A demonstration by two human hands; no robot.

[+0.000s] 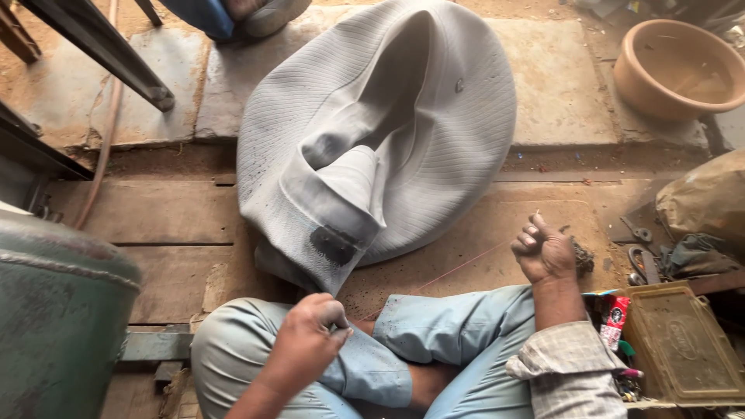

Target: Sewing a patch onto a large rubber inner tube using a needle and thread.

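A large grey ribbed rubber inner tube (403,116) lies folded on the ground in front of me, with a dark patch (332,244) on its near fold. My left hand (306,341) is closed over my knee, pinching the tube's near edge and something small I cannot make out. My right hand (543,250) is raised to the right of the tube, fingers curled, holding the end of a thin reddish thread (450,273) that runs back toward my left hand. I sit cross-legged in light blue trousers (458,326).
A brown clay bowl (679,68) stands at the far right. An open metal tool tin (683,341), scissors (642,264) and a dusty sack (702,202) crowd my right side. A green metal drum (58,310) stands on my left. Another person's foot (260,14) shows at the top.
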